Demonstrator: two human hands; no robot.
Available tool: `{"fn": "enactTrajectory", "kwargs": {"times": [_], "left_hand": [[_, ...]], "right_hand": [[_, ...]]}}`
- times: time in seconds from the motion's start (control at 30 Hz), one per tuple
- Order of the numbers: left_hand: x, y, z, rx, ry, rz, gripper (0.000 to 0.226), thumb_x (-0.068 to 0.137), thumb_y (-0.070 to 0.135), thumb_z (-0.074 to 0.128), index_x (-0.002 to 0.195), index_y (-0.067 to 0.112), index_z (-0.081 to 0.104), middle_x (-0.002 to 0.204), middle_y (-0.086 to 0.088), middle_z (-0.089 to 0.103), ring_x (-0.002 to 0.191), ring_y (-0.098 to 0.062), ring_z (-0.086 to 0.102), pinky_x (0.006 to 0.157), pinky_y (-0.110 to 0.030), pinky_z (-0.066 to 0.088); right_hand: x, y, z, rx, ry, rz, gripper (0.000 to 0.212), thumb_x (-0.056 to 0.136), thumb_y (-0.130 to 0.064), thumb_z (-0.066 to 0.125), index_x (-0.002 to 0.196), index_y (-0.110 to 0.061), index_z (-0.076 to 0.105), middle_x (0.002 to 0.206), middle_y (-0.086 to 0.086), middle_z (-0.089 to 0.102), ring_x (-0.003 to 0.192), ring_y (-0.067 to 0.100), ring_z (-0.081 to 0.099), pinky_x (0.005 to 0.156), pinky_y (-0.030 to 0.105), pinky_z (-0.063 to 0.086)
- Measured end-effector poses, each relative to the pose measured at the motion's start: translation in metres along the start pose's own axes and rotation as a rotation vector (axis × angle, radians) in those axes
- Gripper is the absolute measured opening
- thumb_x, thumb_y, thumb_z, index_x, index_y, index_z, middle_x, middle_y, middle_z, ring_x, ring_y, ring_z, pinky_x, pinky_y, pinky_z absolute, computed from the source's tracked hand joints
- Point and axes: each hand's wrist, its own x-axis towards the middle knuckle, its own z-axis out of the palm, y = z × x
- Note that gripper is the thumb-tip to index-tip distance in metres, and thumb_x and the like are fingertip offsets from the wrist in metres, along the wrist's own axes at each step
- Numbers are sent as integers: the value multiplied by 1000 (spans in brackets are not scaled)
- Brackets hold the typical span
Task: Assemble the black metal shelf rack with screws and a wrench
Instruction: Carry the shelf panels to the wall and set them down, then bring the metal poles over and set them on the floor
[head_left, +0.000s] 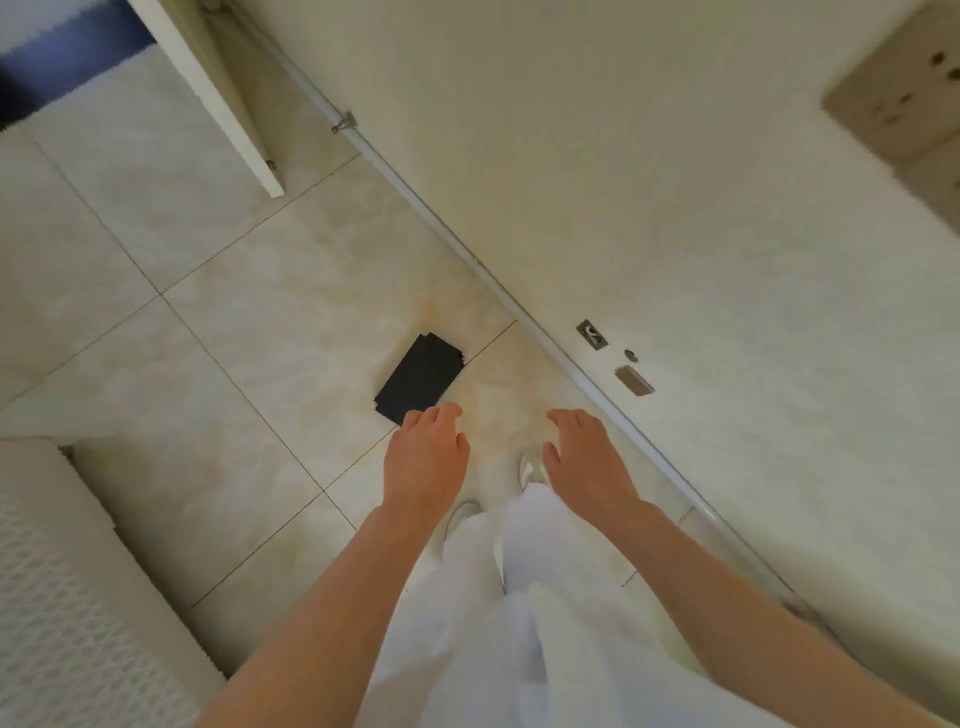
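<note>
Left hand (423, 457) and right hand (587, 457) apart, empty, fingers relaxed, above white trousers (519, 649) and tiled floor (234, 338); black rectangle (418, 378) beyond.

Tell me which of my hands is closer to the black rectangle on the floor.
Your left hand: in this view its fingertips reach the black rectangle at its near edge, while your right hand hangs apart from it, toward the wall.
</note>
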Motion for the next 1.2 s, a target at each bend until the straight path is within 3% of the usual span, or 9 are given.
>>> {"fn": "enactTrajectory", "kwargs": {"times": [0.53,0.87,1.2], "left_hand": [[-142,89,35,173,-191,622,32,105,24,43,135,21,54,112,3,65,104,-15,57,90,-33,51],[-303,149,124,329,-291,907,31,104,23,43,132,19,56,101,3,66,107,-18,55,84,-34,49],[-473,213,223,459,-468,1185,31,103,23,45,131,20,56,104,4,67,107,-17,55,82,-36,50]], "right_hand": [[-247,67,37,198,319,439,44,102,-21,44,144,-13,40,143,2,47,138,19,33,110,27,32],[-455,142,117,383,511,727,43,102,-23,45,143,-13,42,143,3,47,137,17,35,108,29,34],[-631,192,194,585,730,1055,41,101,-21,48,140,-11,45,140,6,50,136,19,36,106,28,35]]}}
